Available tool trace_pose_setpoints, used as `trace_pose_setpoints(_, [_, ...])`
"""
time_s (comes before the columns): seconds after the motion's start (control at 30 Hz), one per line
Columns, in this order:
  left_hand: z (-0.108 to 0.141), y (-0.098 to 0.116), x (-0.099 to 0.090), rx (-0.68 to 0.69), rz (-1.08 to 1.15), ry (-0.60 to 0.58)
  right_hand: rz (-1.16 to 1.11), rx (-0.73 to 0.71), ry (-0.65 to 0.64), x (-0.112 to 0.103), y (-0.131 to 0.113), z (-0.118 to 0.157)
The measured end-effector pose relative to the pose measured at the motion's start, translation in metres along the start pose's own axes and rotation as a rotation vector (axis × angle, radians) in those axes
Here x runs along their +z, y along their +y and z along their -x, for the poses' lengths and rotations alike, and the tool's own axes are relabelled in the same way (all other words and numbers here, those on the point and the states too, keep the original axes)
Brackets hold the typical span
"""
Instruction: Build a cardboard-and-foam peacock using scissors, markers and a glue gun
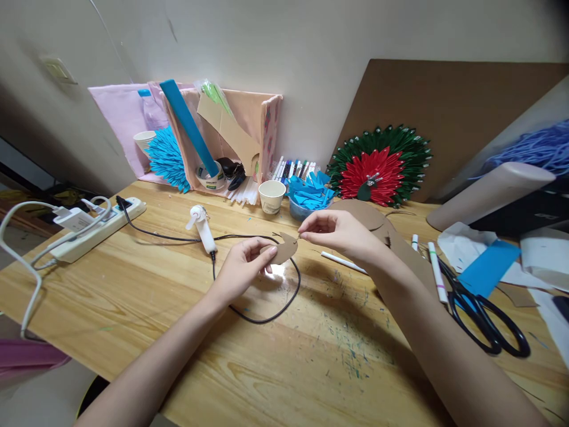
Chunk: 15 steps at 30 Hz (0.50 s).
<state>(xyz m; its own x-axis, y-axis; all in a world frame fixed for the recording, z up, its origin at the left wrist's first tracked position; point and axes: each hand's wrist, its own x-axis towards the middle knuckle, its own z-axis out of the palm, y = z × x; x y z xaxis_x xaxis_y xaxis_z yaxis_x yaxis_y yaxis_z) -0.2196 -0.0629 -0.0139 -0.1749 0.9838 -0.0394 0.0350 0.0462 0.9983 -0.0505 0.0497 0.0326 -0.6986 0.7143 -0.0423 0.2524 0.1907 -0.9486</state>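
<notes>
A small brown cardboard cutout (287,251) with a curved edge and a notch is pinched between the thumb and fingers of my left hand (243,264), just above the table. Thin dark strands stick up from its top. At its right edge my right hand (331,232) has its thumb and fingertips pressed together; a tiny thin bit shows at the tips, too small to name. A white glue gun (203,230) lies left of my hands, its black cord (297,290) looping beneath them. Under my right wrist is a white stick or pen (342,261).
A power strip (98,228) with plugs lies left. Behind stand a paper cup (271,197), a tub of blue pieces (311,196) and a red-green petal craft (377,172). Black-handled scissors (484,320), markers (437,273) and a blue strip (489,267) lie right.
</notes>
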Motion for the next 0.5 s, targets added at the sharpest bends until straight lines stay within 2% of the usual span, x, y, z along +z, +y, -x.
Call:
trace_pose_setpoints(0.13, [0.0, 0.001, 0.0, 0.01, -0.013, 0.036, -0.019, -0.023, -0.001, -0.002, 0.001, 0.0])
trace_pose_setpoints(0.3, [0.001, 0.001, -0.002, 0.087, -0.119, 0.178, -0.067, -0.022, 0.122, -0.013, 0.001, -0.003])
trace_pose_setpoints(0.4, [0.004, -0.001, -0.003, 0.292, -0.277, 0.236, -0.122, 0.039, 0.188, -0.018, 0.003, -0.006])
trace_pose_setpoints(0.5, [0.007, -0.005, -0.001, 0.609, -0.522, 0.355, -0.136, 0.119, 0.101, -0.015, 0.002, -0.006])
